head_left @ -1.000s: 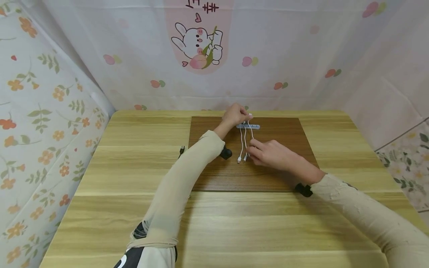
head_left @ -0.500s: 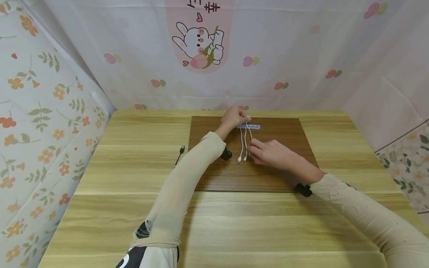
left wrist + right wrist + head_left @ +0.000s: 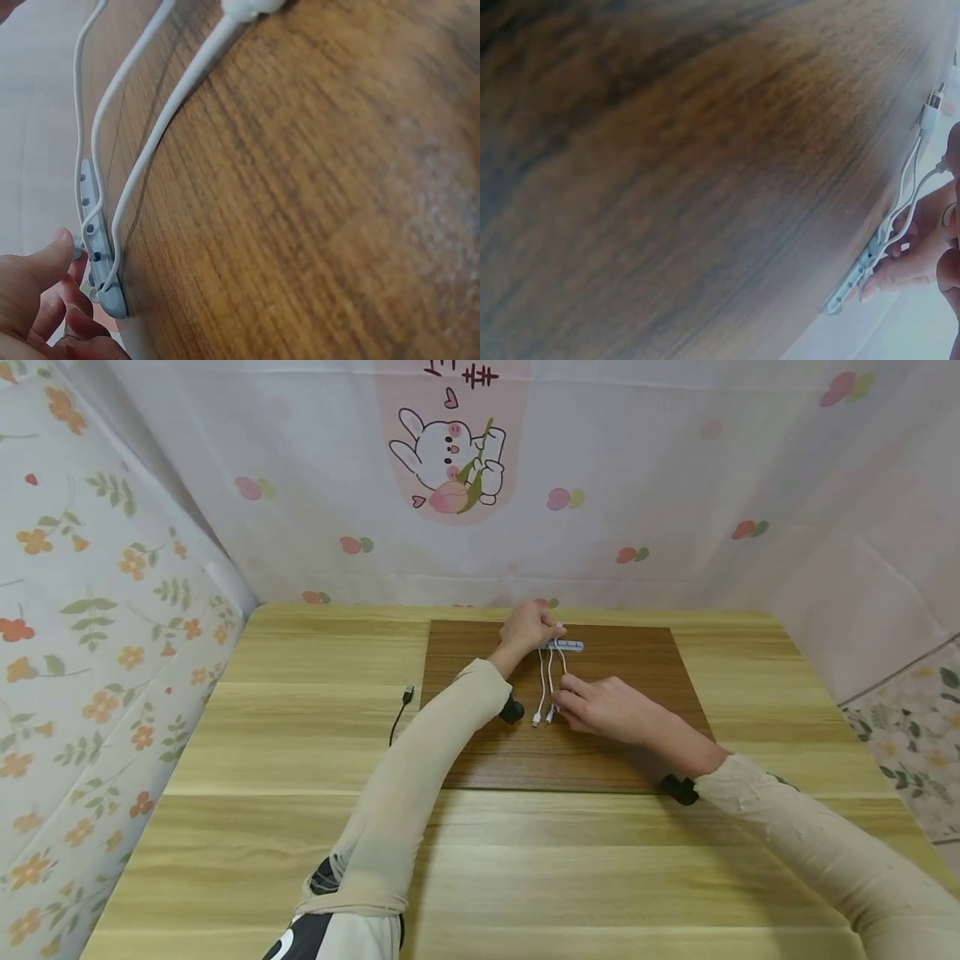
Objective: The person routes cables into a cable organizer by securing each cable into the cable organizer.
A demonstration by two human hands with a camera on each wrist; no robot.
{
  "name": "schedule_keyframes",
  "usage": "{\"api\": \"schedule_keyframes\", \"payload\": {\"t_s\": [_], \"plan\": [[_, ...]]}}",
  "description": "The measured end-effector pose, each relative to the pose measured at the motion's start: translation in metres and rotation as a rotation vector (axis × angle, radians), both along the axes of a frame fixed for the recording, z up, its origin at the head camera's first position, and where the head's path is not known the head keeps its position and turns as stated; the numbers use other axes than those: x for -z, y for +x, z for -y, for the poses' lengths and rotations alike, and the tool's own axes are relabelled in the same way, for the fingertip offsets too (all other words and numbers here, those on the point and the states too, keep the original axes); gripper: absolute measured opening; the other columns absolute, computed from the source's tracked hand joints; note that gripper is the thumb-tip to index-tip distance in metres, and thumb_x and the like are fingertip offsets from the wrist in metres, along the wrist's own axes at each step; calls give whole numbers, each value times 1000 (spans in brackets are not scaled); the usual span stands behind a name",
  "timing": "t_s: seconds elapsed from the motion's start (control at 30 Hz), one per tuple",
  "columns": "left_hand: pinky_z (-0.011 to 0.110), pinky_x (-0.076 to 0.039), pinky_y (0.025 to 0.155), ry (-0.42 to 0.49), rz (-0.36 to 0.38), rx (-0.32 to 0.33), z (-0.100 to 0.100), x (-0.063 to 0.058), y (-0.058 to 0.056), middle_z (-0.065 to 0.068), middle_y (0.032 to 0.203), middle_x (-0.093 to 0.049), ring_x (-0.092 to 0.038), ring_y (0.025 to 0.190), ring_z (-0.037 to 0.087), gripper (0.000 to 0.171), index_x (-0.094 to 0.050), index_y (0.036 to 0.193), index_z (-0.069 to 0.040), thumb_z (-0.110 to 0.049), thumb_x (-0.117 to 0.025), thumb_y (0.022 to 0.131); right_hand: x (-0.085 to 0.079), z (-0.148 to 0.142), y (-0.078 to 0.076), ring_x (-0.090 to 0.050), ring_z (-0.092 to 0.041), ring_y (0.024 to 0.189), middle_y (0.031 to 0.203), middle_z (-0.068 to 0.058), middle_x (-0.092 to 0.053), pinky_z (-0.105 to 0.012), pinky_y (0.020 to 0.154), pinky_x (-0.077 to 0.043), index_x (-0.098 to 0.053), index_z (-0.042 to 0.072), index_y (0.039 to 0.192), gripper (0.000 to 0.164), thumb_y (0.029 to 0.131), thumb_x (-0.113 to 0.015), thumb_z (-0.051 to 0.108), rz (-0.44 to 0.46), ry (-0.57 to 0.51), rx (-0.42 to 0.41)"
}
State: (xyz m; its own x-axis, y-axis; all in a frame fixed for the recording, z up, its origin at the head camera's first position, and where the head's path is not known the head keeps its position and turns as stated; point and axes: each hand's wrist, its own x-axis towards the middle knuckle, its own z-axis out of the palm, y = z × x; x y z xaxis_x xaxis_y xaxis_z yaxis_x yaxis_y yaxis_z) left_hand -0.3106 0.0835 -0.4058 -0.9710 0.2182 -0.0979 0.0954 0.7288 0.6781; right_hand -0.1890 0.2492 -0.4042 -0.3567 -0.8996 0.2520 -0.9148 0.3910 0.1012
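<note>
A light blue cable clip strip (image 3: 573,646) with a row of slots lies near the far edge of a dark brown board (image 3: 495,752). Several white charging cables (image 3: 542,677) run from it toward the near side; two have their plugs (image 3: 536,719) on the board. At the strip, my left hand (image 3: 525,628) pinches the far end of one cable between thumb and index finger, its small white end (image 3: 78,246) showing in the left wrist view. My right hand (image 3: 607,708) pinches the near end of a white cable, mostly hidden by the fingers.
The board lies on a light wooden table (image 3: 300,827). Left of it, a black USB cable (image 3: 407,695) runs partly under the left forearm. A printed curtain (image 3: 315,460) hangs behind the table.
My left hand has come slightly down and nearer, bringing the cable's far end closer to the clip strip. The right hand stays almost where it was.
</note>
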Motion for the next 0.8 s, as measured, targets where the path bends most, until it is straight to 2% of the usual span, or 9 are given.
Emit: {"api": "schedule_keyframes", "payload": {"t_s": [0.13, 0.3, 0.5, 0.8], "plan": [[31, -44, 61, 1, 11, -3, 0, 2, -1, -6, 119, -70, -61, 75, 13, 21, -80, 94, -21, -41, -74, 94, 1, 0, 1, -41, -8, 55, 96, -8, -50, -25, 43, -40, -64, 1, 109, 24, 89, -76, 5, 6, 4, 2], [30, -43, 58, 0, 11, 2, 0, 4, -3, -7, 102, -72, -61, 72, 12, 20, -81, 96, -22, -41, -74, 94, 2, 2, 1, -41, -7, 53, 95, -8, -50, -25, 42, -39, -63, 0, 109, 26, 87, -78, 4, -7, -7, -7], [31, -47, 63, -9, -11, -5, 0, 4, -2, -8, 96, -71, -62, 76, 11, 22, -80, 98, -21, -41, -75, 94, 3, 2, 1, -40, -7, 52, 96, -8, -50, -25, 43, -39, -63, 0, 109, 25, 89, -77, 6, 0, 21, -7], [29, -41, 55, -15, -7, -10, -4, 7, -6, -10, 85, -70, -59, 68, 11, 19, -80, 89, -23, -41, -75, 94, 5, 0, 1, -42, -7, 52, 98, -8, -51, -24, 43, -40, -64, 1, 109, 24, 89, -76, 5, 20, 20, -4]]}}
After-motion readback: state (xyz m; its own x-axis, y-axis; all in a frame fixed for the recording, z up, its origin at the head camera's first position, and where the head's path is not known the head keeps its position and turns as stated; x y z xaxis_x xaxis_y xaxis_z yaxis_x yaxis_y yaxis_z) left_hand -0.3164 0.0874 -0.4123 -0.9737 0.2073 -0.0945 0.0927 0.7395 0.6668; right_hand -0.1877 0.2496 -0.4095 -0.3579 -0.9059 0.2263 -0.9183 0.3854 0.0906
